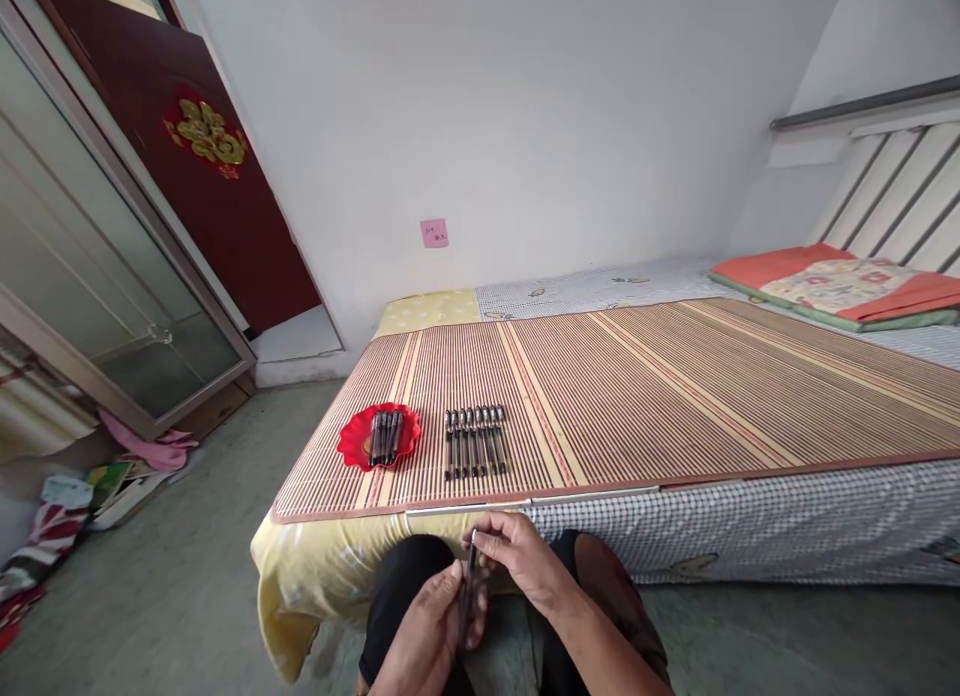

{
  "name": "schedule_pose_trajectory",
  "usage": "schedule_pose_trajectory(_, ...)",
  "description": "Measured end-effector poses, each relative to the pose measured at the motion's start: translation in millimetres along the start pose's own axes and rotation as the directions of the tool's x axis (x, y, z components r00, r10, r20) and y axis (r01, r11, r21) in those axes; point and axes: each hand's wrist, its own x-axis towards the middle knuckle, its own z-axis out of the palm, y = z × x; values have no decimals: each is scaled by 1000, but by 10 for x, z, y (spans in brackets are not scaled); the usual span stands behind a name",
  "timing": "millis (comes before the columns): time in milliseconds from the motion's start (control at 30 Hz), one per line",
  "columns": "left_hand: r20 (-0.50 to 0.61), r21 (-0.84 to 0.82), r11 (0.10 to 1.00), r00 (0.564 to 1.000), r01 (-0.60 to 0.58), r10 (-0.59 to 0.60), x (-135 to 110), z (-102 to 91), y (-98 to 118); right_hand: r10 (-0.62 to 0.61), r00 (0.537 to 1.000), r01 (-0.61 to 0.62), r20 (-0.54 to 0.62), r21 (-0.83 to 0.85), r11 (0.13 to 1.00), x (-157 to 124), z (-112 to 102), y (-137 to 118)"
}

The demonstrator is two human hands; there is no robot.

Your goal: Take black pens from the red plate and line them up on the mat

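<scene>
pink note (433,233) on wall (570,126) | orange bedding (840,284) on bed (765,531) | gold emblem (208,134) on door (127,86)

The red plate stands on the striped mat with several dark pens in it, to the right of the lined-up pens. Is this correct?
Not entirely: the head view shows the red plate to the left of the lined-up pens. It does stand on the striped mat with several dark pens in it.
</scene>
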Motion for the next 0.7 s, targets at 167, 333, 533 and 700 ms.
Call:
schedule_pose_trajectory(167, -50, 66, 996, 997, -59, 62, 28, -49, -44, 21, 1000, -21, 10, 39, 999, -4, -21, 41)
schedule_pose_trajectory(333, 42, -125, 983, 990, 137, -133, -23, -61, -63, 87, 994, -99, 64, 218, 971, -20, -75, 51)
schedule_pose_trajectory(533, 63, -117, 982, 987, 151, -145, -25, -39, -62, 111, 993, -120, 48, 298, 947, -26, -52, 66)
schedule_pose_trajectory(700, 56, 11, 986, 984, 169, -169, -59, -91, -57, 40, 975, 32, -218, 320, 947, 86, -434, -47)
